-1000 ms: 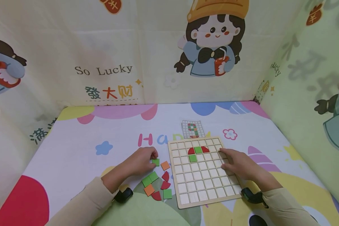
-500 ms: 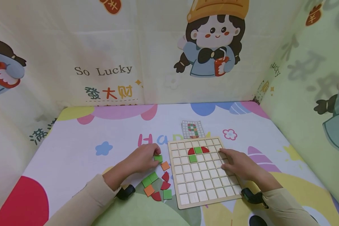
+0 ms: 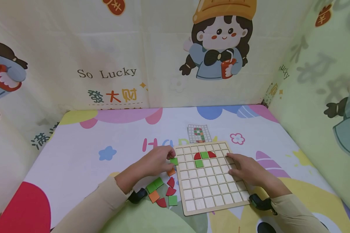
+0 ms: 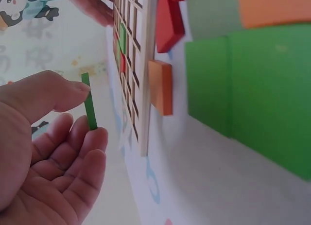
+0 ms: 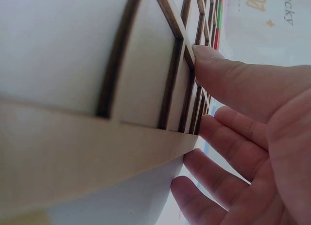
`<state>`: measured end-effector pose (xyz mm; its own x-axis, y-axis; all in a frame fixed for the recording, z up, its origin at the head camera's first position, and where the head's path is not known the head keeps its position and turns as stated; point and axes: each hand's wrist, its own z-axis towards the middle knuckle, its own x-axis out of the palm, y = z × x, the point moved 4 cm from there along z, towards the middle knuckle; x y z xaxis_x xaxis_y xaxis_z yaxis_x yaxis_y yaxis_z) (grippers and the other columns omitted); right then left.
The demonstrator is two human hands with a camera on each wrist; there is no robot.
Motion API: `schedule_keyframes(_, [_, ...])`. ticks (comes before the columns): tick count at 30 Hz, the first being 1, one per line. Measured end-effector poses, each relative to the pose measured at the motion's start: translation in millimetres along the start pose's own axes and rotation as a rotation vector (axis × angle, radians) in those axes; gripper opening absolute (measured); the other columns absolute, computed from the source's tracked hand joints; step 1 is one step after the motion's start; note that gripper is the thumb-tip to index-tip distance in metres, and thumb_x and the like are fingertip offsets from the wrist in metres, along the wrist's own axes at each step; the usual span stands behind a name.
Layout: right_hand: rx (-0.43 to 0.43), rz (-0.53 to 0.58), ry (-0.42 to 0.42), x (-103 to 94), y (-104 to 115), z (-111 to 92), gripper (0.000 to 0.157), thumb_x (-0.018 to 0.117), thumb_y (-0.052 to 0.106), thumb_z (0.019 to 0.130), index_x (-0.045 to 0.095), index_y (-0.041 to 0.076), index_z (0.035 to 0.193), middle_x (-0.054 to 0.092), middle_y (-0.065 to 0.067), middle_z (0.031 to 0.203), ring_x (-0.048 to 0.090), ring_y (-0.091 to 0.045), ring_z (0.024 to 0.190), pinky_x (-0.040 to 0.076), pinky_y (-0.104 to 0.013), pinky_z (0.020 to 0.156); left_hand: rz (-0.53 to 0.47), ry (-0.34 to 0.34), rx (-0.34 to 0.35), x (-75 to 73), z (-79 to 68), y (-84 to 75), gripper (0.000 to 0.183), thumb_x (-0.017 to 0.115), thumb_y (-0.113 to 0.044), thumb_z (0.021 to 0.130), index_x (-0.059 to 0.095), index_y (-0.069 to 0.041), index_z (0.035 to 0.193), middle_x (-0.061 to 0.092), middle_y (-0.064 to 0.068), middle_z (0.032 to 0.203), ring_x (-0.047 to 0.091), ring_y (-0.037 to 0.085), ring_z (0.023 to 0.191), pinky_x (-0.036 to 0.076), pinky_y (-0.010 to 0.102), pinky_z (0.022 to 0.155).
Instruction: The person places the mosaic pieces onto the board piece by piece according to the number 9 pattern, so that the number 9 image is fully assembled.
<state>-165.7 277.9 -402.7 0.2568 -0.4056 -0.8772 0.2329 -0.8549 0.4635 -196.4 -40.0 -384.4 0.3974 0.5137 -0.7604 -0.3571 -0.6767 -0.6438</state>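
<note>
My left hand (image 3: 154, 162) pinches a green square tile (image 3: 174, 161) between thumb and fingertips, over the left rim of a wooden grid board (image 3: 211, 180). In the left wrist view the tile (image 4: 90, 108) stands edge-on, raised off the table. My right hand (image 3: 249, 170) rests at the board's right edge. The right wrist view shows its thumb (image 5: 233, 74) over the cells and the other fingers along the outer side. Set in the upper cells are a red quarter-circle (image 3: 197, 156), a green square (image 3: 204, 154), another red quarter-circle (image 3: 212, 154) and a green square below (image 3: 199, 163).
Left of the board lie loose tiles: green squares (image 3: 155, 184), orange squares (image 3: 154, 196) and red quarter-circles (image 3: 161, 202). One orange tile (image 3: 171, 172) sits partly under my left hand. Behind the board lies a printed grid card (image 3: 199, 133) with a coloured pattern.
My left hand has lifted the green square and carried it right, from beside the loose tiles to the board's left rim. The right hand and the board have stayed put.
</note>
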Motion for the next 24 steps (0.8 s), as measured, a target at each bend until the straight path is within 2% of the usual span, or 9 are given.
schedule_keyframes(7, [-0.001, 0.016, -0.001, 0.8, 0.5, -1.2, 0.064, 0.074, 0.022, 0.090, 0.048, -0.005, 0.143, 0.051, -0.027, 0.141, 0.044, -0.048, 0.131, 0.038, -0.061, 0.103, -0.024, 0.003, 0.040, 2.7, 9.8, -13.6, 0.028, 0.077, -0.012, 0.086, 0.062, -0.005, 0.108, 0.061, -0.001, 0.097, 0.056, 0.016, 0.093, 0.053, 0.028, 0.079])
schedule_keyframes(14, [-0.010, 0.004, -0.009, 3.2, -0.5, -1.5, 0.064, 0.074, 0.021, 0.091, 0.048, -0.005, 0.143, 0.051, -0.027, 0.141, 0.044, -0.048, 0.131, 0.038, -0.061, 0.103, -0.032, 0.001, 0.087, 11.8, 23.8, -28.9, 0.027, 0.078, -0.011, 0.086, 0.063, -0.006, 0.107, 0.062, 0.000, 0.097, 0.058, 0.016, 0.091, 0.052, 0.027, 0.081])
schedule_keyframes(24, [-0.013, -0.002, -0.016, 0.6, 0.6, -1.3, 0.064, 0.074, 0.022, 0.090, 0.048, -0.005, 0.143, 0.051, -0.027, 0.141, 0.044, -0.048, 0.131, 0.038, -0.061, 0.103, -0.016, 0.014, 0.099, 23.7, 43.5, -50.4, 0.026, 0.077, -0.013, 0.087, 0.065, -0.007, 0.108, 0.063, -0.002, 0.095, 0.056, 0.012, 0.088, 0.050, 0.021, 0.078])
